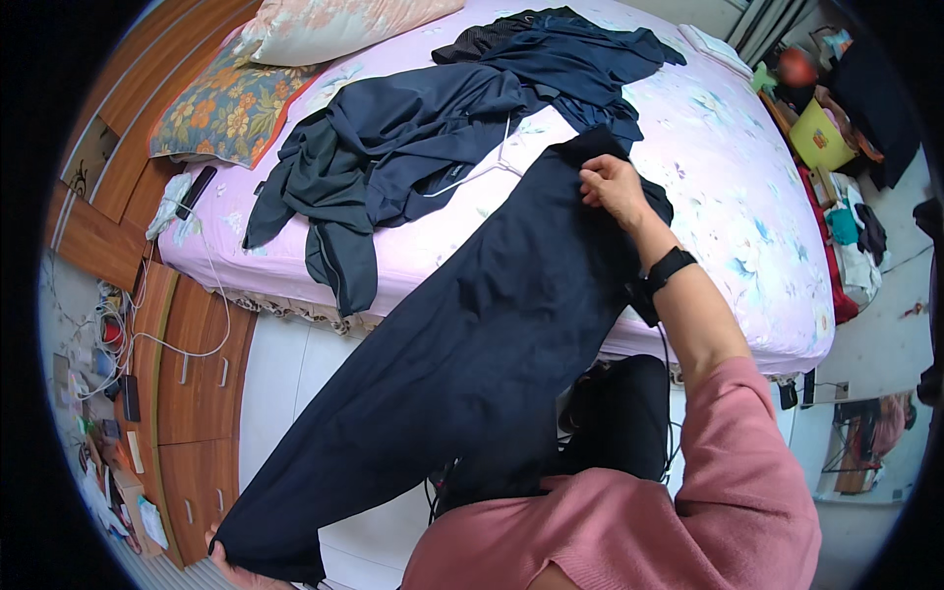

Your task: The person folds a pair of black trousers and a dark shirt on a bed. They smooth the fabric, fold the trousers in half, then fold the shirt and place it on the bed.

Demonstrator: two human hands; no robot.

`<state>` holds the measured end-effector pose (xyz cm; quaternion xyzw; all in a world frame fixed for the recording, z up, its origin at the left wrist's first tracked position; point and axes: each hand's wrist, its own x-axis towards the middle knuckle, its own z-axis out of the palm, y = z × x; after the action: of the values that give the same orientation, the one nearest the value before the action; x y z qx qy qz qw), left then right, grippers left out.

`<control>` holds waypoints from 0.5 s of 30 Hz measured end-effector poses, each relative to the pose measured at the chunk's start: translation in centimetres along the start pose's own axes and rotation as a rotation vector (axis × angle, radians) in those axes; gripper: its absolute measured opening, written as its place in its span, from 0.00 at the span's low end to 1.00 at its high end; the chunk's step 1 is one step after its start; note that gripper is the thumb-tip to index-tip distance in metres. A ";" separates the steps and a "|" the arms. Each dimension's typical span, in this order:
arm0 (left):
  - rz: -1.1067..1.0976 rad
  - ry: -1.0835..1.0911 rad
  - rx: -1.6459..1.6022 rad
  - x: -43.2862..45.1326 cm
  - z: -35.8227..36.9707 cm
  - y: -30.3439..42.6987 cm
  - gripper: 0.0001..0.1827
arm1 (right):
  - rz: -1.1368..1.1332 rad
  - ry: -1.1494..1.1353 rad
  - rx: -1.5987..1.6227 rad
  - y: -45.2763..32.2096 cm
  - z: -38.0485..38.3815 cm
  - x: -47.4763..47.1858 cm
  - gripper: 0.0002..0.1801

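Dark navy trousers (472, 317) stretch diagonally before me, from the edge of the bed down to the lower left. My left hand (247, 574), partly cut off by the picture's lower edge, grips the hem end of one leg. Near the waist end, my right hand (613, 190) rests over the fabric with curled fingers; whether they pinch the cloth cannot be made out. A black band circles the right wrist. The waist end lies on the bed (723, 214), beside a white clothes hanger (501, 164) and a dark jacket (413, 140).
More dark clothes (568, 59) lie farther back on the bed. A floral pillow (228, 110) and a pale pillow (346, 26) are at the left. Cables (214, 295) hang beside a wooden cabinet (195, 369). At the right are a yellow-green bin (822, 136) and piled cloths (855, 243).
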<state>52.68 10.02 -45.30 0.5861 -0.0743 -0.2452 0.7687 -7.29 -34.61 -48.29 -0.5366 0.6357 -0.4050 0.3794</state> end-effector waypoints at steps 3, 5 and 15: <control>-0.137 -0.199 -0.045 3.9 -2.1 -0.7 0.19 | -0.289 0.147 -0.553 0.6 -2.8 2.0 0.12; -0.140 -0.151 0.024 6.3 -3.7 -1.9 0.18 | -0.259 0.196 -0.707 1.0 -4.7 3.1 0.11; -0.096 -0.010 0.434 9.8 -3.7 -4.6 0.18 | -0.566 0.773 -0.570 5.3 -8.0 -6.3 0.24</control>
<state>61.33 7.83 -52.43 0.7394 -0.1012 -0.2628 0.6115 -15.75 -26.97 -49.81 -0.5801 0.6441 -0.4705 -0.1650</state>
